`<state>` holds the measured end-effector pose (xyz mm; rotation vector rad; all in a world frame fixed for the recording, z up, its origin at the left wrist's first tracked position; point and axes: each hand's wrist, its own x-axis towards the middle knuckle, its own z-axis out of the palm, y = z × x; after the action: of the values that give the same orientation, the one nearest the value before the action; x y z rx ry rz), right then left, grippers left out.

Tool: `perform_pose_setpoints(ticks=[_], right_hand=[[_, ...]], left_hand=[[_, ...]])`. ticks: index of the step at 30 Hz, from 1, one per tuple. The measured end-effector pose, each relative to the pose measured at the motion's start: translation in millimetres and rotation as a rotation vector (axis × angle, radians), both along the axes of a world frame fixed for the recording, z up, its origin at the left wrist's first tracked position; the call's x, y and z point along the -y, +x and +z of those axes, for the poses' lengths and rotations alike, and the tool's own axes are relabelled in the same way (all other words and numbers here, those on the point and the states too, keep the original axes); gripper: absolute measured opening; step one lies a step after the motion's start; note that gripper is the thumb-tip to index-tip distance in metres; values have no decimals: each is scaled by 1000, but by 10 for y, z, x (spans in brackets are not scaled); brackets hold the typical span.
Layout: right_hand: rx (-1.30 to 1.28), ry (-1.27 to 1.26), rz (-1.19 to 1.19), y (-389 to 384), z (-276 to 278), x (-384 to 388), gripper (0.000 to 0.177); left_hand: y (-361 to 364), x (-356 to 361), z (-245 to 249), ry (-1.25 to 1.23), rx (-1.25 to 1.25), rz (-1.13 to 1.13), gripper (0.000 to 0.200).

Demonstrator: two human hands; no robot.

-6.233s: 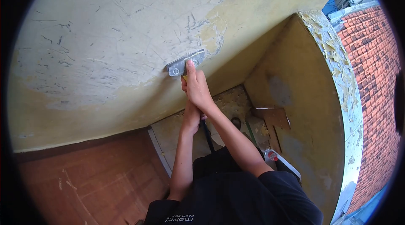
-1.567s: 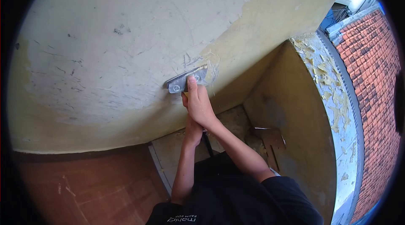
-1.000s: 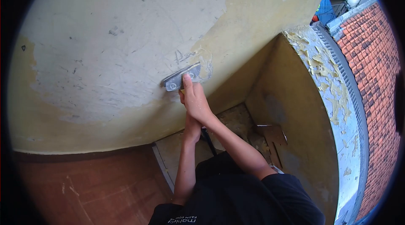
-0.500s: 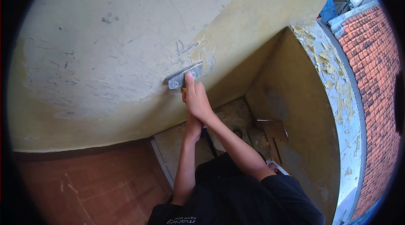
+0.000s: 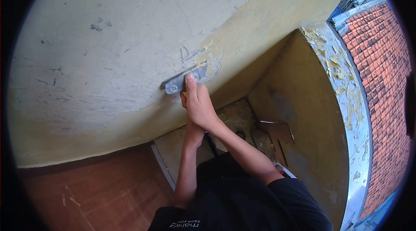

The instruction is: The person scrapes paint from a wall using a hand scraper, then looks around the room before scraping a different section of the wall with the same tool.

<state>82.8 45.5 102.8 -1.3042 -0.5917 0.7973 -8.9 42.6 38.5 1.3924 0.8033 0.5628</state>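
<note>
A metal scraper (image 5: pixel 177 84) lies with its wide blade against the wall (image 5: pixel 130 57), at the border of bare grey-white surface and yellow paint. My right hand (image 5: pixel 200 104) is closed round its handle, the thumb pressed on the back of the blade. Under and behind it is my left hand (image 5: pixel 193 135), closed in the same grip; its fingers are mostly hidden by the right hand. A bit of yellow shows beside the fingers. Dark scratches and scraped marks surround the blade.
On the right stands a low wall (image 5: pixel 338 79) with peeling paint along its top, and beyond it a tiled roof (image 5: pixel 381 83). Below are a reddish-brown surface (image 5: pixel 95 187), a narrow floor and a brown board (image 5: pixel 281 138) leaning in the corner.
The scraper and both hands have shifted slightly left in view, and the blade now looks a little blurred. The camera view has also moved a little.
</note>
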Motion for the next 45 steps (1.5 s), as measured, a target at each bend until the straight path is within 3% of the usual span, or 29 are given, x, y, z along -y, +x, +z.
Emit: perform_pose_setpoints(ticks=[9, 12, 15, 18, 23, 25, 31, 34, 36, 38, 41, 44, 45], right_hand=[[34, 46, -13, 56, 346, -13, 68], [15, 61, 13, 50, 351, 12, 68], [18, 30, 49, 21, 265, 30, 67], [36, 62, 59, -89, 96, -4, 66], [-50, 133, 127, -116, 50, 30, 61], [-117, 138, 160, -112, 164, 113, 60], [-386, 211, 263, -101, 259, 256, 58], [-453, 247, 251, -70, 228, 281, 60], [-469, 257, 256, -35, 199, 267, 60], [-491, 241, 293, -13, 157, 258, 60], [-592, 265, 376, -73, 152, 274, 60], [-1067, 459, 823, -50, -43, 318, 60], [-1062, 463, 797, -63, -34, 326, 60]], left_hand=[[57, -104, 317, 137, 0, -131, 64], [57, -85, 249, 6, 62, -103, 63], [-105, -135, -197, -262, 256, -70, 65], [-220, 44, -259, -290, 356, 63, 55], [-208, 83, -156, -133, 289, 59, 33], [-240, 77, -19, -43, 167, 9, 35], [-523, 65, -30, -146, 339, -139, 51], [-876, 124, -554, -84, 252, -347, 59], [-1052, 438, -580, -283, 187, -338, 59], [-1334, 709, -895, -321, 117, -321, 55], [-1607, 1093, -945, -237, -43, -194, 48], [-1882, 1196, -723, -194, -99, -169, 37], [-1966, 1232, -664, -199, -115, -114, 35]])
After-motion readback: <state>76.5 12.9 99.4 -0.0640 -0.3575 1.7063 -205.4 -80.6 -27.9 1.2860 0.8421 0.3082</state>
